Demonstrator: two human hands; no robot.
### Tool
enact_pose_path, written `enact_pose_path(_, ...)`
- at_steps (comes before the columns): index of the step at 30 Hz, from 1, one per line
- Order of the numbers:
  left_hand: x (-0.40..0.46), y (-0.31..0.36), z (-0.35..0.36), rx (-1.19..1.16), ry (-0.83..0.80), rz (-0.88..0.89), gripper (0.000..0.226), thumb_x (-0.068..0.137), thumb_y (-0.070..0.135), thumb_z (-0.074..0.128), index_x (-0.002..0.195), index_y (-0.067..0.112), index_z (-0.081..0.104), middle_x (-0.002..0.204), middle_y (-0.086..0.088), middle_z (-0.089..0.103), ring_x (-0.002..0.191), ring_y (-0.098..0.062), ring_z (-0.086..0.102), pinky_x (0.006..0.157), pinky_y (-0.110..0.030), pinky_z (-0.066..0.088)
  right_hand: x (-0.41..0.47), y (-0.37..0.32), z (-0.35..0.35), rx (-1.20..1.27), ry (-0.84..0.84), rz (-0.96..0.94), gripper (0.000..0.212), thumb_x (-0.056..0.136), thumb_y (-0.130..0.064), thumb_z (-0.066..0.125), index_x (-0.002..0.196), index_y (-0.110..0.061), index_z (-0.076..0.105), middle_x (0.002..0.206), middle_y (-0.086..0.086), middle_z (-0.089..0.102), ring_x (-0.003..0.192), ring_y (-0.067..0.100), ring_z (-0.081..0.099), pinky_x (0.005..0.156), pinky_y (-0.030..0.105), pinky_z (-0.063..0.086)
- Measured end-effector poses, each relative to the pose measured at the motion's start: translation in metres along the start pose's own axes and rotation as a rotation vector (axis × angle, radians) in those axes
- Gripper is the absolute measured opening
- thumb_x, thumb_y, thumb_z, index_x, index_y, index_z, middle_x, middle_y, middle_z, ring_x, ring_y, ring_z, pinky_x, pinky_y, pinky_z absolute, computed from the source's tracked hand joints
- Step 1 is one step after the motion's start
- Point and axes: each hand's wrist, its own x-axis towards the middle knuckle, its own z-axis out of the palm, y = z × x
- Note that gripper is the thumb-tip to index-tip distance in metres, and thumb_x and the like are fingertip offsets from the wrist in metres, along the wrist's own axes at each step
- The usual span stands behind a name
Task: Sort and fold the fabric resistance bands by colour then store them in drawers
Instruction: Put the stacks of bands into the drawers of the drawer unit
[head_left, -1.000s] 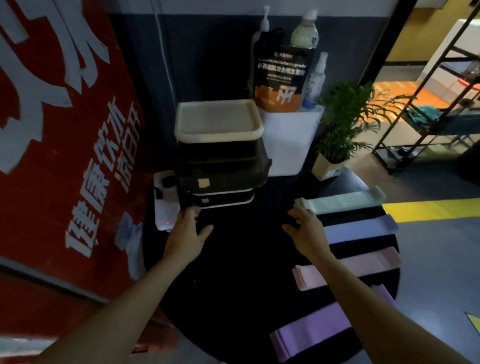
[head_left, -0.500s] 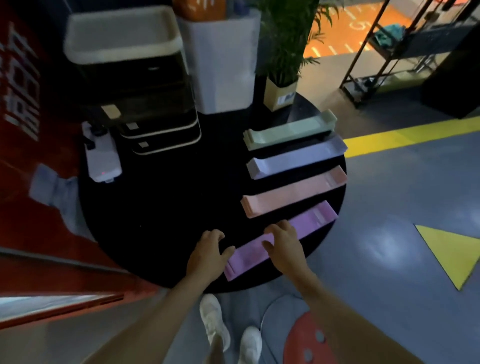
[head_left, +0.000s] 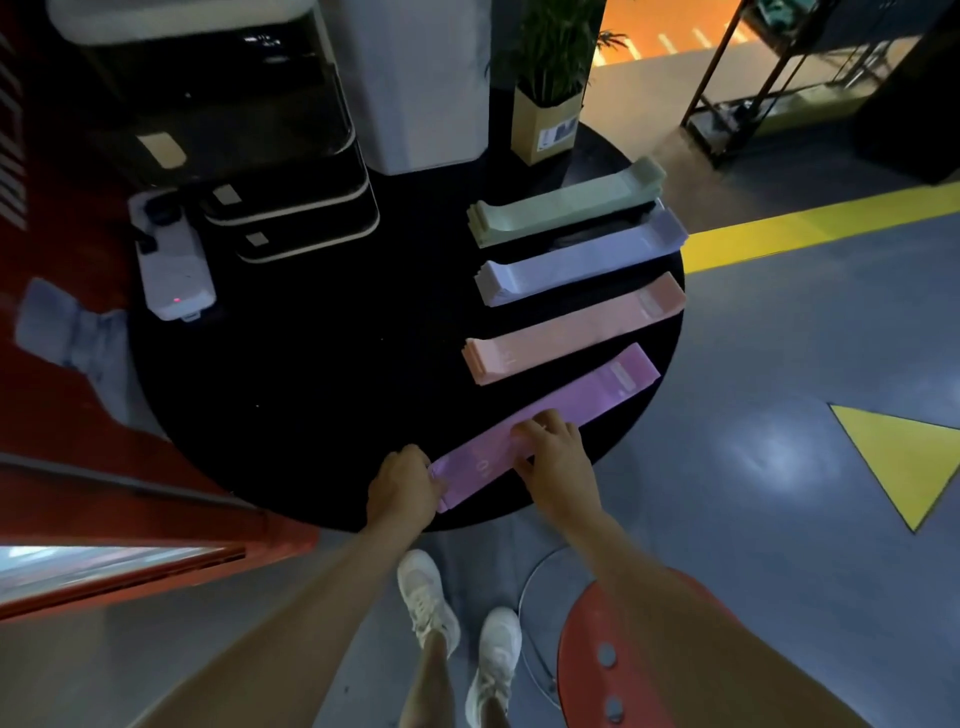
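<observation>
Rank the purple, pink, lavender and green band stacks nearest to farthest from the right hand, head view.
From the right hand:
1. purple band stack, under the hand at the table's near edge; the left hand is at its near end.
2. pink band stack, next row back.
3. lavender band stack, behind the pink.
4. green band stack, farthest, by the potted plant.

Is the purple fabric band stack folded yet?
Not folded: the purple fabric band stack lies at full length on the table, like the other stacks.
</observation>
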Motion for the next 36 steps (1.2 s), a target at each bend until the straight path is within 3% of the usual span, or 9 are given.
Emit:
enact_pose_path(4, 0.001, -0.004, -0.005, -0.049, -0.056, 0.021, 0.010, 0.087, 0.024, 0.061, 0.092, 0.017, 0.058, 0.095, -0.002, 0.047, 0.090, -0.026, 0.058, 0.068, -0.023, 0.040, 0.003, 0.000, 0.000, -0.014, -0.016, -0.004, 0.032, 0.081, -0.006, 0.064, 0.113, -0.011, 0.063, 0.116, 0.010, 0.053, 0.100, 0.034, 0.048, 0.084, 0.045, 0.047)
enact_pose_path(8, -0.002, -0.010, -0.012, -0.291, -0.138, 0.065, 0.018, 0.091, 0.013, 0.056, 0.076, 0.017, 0.047, 0.067, 0.005, 0.055, 0.065, -0.010, 0.053, 0.047, -0.008, 0.034, 0.006, -0.005, 0.000, -0.039, -0.045, 0.014, 0.029, 0.082, -0.006, 0.062, 0.110, -0.011, 0.063, 0.114, 0.009, 0.052, 0.102, 0.032, 0.048, 0.082, 0.043, 0.047)
enact_pose_path(14, 0.011, -0.054, -0.059, -0.397, -0.063, -0.062, 0.017, 0.084, 0.010, 0.065, 0.073, 0.016, 0.053, 0.073, -0.009, 0.061, 0.076, -0.026, 0.060, 0.079, -0.044, 0.054, 0.005, -0.047, 0.016, 0.091, -0.193, -0.054, 0.031, 0.085, -0.012, 0.063, 0.115, -0.010, 0.062, 0.121, 0.007, 0.052, 0.111, 0.026, 0.051, 0.086, 0.034, 0.046)
enact_pose_path(20, 0.003, -0.053, -0.089, -0.510, -0.078, 0.014, 0.019, 0.083, 0.002, 0.066, 0.076, 0.014, 0.054, 0.069, -0.007, 0.057, 0.062, -0.014, 0.057, 0.051, -0.018, 0.050, 0.015, -0.092, 0.012, 0.363, -0.332, -0.082, 0.031, 0.083, -0.005, 0.065, 0.113, -0.002, 0.061, 0.114, 0.012, 0.064, 0.097, 0.018, 0.060, 0.081, 0.018, 0.042)
enact_pose_path(24, 0.002, -0.028, -0.082, -0.613, -0.152, 0.043, 0.012, 0.083, 0.007, 0.068, 0.082, 0.009, 0.056, 0.081, -0.014, 0.062, 0.070, -0.019, 0.063, 0.058, -0.018, 0.055, 0.017, -0.097, 0.000, 0.505, -0.448, -0.092, 0.030, 0.080, -0.012, 0.071, 0.107, -0.002, 0.063, 0.103, 0.014, 0.068, 0.091, 0.020, 0.064, 0.084, 0.030, 0.050)
enact_pose_path(27, 0.005, -0.014, -0.077, -0.669, -0.173, 0.049, 0.016, 0.083, 0.019, 0.070, 0.084, 0.008, 0.059, 0.083, -0.015, 0.065, 0.074, -0.023, 0.066, 0.073, -0.034, 0.058, 0.014, -0.091, -0.006, 0.583, -0.484, -0.045, 0.033, 0.079, -0.022, 0.074, 0.105, -0.006, 0.062, 0.094, 0.005, 0.066, 0.087, 0.016, 0.064, 0.076, 0.027, 0.053)
enact_pose_path(29, 0.004, -0.006, -0.076, -0.689, -0.201, 0.067, 0.021, 0.084, 0.027, 0.068, 0.088, 0.006, 0.063, 0.084, -0.016, 0.069, 0.080, -0.028, 0.068, 0.080, -0.040, 0.057, 0.013, -0.088, -0.009, 0.571, -0.460, 0.016, 0.037, 0.077, -0.027, 0.076, 0.104, -0.009, 0.060, 0.087, -0.004, 0.061, 0.078, 0.008, 0.058, 0.066, 0.015, 0.047)
enact_pose_path(32, 0.004, 0.008, -0.071, -0.736, -0.252, 0.095, 0.020, 0.095, 0.019, 0.053, 0.098, 0.003, 0.065, 0.098, -0.020, 0.069, 0.094, -0.031, 0.066, 0.090, -0.042, 0.053, 0.017, -0.080, -0.012, 0.495, -0.233, 0.073, 0.016, 0.082, -0.014, 0.068, 0.083, -0.010, 0.053, 0.070, -0.002, 0.051, 0.062, 0.008, 0.047, 0.053, 0.013, 0.035)
enact_pose_path(36, 0.014, 0.012, -0.053, -0.509, -0.084, 0.204, 0.010, 0.088, 0.007, 0.060, 0.098, 0.008, 0.062, 0.090, -0.004, 0.063, 0.088, -0.019, 0.060, 0.080, -0.028, 0.047, 0.017, -0.064, -0.018, 0.398, -0.045, 0.139, 0.016, 0.083, -0.001, 0.055, 0.072, -0.008, 0.046, 0.075, 0.007, 0.050, 0.066, 0.017, 0.044, 0.050, 0.018, 0.030)
